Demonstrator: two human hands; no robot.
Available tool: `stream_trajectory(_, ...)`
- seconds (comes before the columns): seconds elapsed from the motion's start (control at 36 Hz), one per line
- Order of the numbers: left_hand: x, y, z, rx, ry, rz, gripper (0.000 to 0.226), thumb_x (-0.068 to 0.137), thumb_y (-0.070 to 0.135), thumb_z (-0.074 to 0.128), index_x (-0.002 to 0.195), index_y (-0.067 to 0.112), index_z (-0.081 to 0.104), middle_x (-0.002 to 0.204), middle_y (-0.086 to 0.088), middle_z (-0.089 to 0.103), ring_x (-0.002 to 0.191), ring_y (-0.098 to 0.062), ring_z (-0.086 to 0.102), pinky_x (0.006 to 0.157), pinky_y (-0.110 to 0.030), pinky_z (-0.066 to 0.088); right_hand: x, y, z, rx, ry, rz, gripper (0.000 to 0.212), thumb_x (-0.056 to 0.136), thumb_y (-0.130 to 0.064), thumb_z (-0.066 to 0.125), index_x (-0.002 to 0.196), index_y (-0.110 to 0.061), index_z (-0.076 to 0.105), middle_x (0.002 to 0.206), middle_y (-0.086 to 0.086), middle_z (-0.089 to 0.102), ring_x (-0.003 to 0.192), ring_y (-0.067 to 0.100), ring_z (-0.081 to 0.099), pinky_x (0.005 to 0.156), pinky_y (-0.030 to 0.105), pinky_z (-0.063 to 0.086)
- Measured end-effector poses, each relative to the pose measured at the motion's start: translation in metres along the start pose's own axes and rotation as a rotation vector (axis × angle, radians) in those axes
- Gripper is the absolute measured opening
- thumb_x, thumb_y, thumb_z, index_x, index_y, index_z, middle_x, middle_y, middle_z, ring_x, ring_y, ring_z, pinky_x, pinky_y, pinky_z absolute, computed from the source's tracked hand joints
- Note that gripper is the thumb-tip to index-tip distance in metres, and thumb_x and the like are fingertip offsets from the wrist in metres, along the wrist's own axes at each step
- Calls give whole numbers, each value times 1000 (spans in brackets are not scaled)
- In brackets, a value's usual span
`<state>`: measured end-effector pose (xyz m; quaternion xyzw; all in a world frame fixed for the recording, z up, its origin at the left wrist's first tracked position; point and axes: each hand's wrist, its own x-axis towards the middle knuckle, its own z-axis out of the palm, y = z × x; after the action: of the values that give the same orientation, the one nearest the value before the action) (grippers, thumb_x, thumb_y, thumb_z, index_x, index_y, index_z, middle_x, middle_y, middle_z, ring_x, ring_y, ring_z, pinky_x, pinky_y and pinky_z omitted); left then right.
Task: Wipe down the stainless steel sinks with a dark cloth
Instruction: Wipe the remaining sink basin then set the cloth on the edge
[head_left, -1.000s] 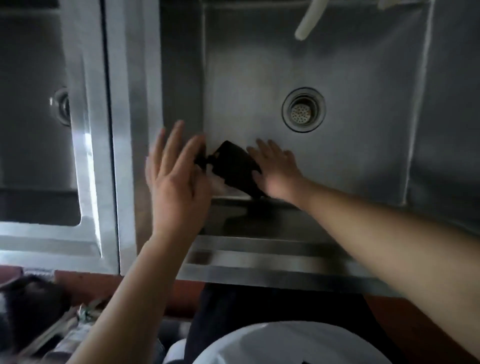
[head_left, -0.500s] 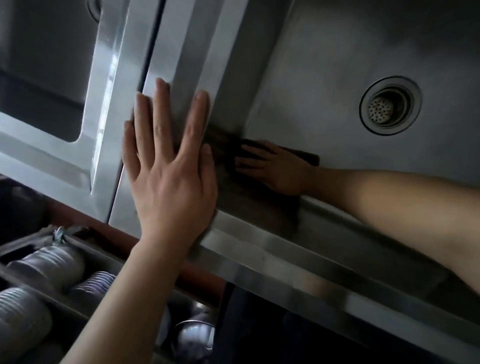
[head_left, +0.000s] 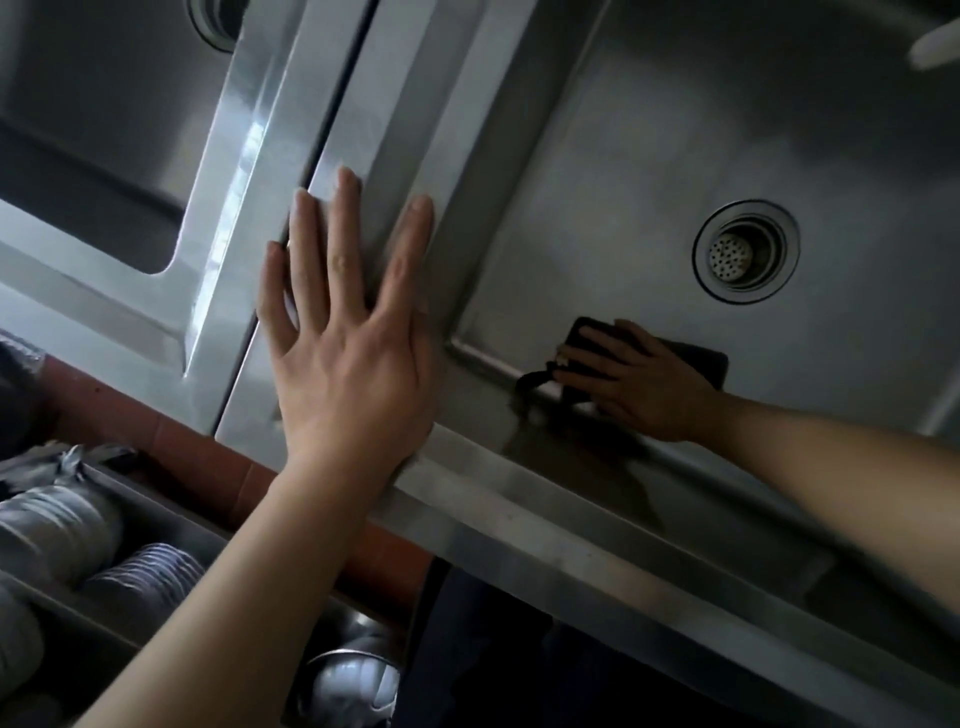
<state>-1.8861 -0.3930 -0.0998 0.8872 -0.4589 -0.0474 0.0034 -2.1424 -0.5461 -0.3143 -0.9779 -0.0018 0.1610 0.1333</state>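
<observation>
Head view: right hand (head_left: 641, 382) down in the sink basin (head_left: 649, 171), fingers straight and flat on the dark cloth (head_left: 698, 358), pressing it to the basin floor at the near edge, w/ fingertips aimed toward the near-left corner. Probably flat-palmed so more cloth meets steel per pass. One cloth end bunched against the near wall, rest showing past the knuckles on the drain side. Left hand (head_left: 348, 332) spread wide, palm down, fingers straight, holding nothing, planted on the rim (head_left: 415, 130) between the two basins; likely a brace, taking body weight while the other arm reaches down and in. Drain (head_left: 745, 252) beyond the cloth, well apart, uncovered. Second basin (head_left: 93, 130) off to the left, no cloth there, so prob. waiting its turn or done already; can't tell which. Below the counter front: stacked bowls (head_left: 78, 545) in a rack, reddish floor tiles (head_left: 208, 457) btw rack and counter.
</observation>
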Motion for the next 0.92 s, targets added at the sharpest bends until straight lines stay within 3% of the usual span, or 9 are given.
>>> stream_trajectory(0.14,0,-2,3,18,27,15,61,100,36,35,157,39,13,167,-6,6,153,-30,4,122,-52,9,64,2,-13,61,209,185,48,107,-41,37,153,-26,36,160,2,33,149,32,24,116,60,21)
stream_trajectory(0.25,0,-1,1,40,46,19,64,98,33,39,157,38,16,166,-7,7,153,-31,6,122,-49,8,108,33,-32,128,237,387,53,105,-47,36,154,-28,33,161,2,31,150,31,23,118,58,18)
stream_trajectory(0.42,1,2,-5,19,20,9,65,97,34,44,157,37,17,166,-8,6,153,-30,4,122,-47,4,122,100,-62,255,237,684,70,97,-63,31,158,-33,14,166,-1,13,153,27,2,120,58,3)
stream_trajectory(0.56,0,5,-4,28,25,-4,66,96,37,45,157,34,19,166,-11,8,153,-31,5,122,-45,2,95,147,-66,271,267,890,69,98,-59,26,158,-30,11,167,2,7,153,30,-3,121,57,0)
stream_trajectory(0.69,1,5,-4,39,20,-5,65,98,33,44,157,34,18,166,-12,7,153,-32,4,122,-44,1,120,134,-69,403,303,1097,73,94,-49,35,159,-28,8,167,5,1,153,32,-7,121,56,0)
stream_trajectory(0.75,2,6,-4,35,15,-13,66,97,32,45,157,35,18,166,-11,6,153,-31,3,122,-45,2,137,116,-73,460,300,1074,81,90,-45,43,159,-26,6,167,6,1,153,32,-6,120,57,1)
stream_trajectory(0.86,1,5,-5,49,5,-10,69,97,31,46,157,37,14,167,-9,4,153,-29,2,122,-45,2,147,64,-71,501,216,715,104,76,-41,63,159,-25,4,167,8,-1,152,31,-5,118,54,5)
stream_trajectory(0.92,1,5,-5,42,7,-17,69,96,32,46,157,38,14,167,-7,4,154,-28,2,123,-45,2,135,43,-63,475,239,653,100,77,-37,65,159,-22,9,166,11,0,152,33,-3,119,53,5)
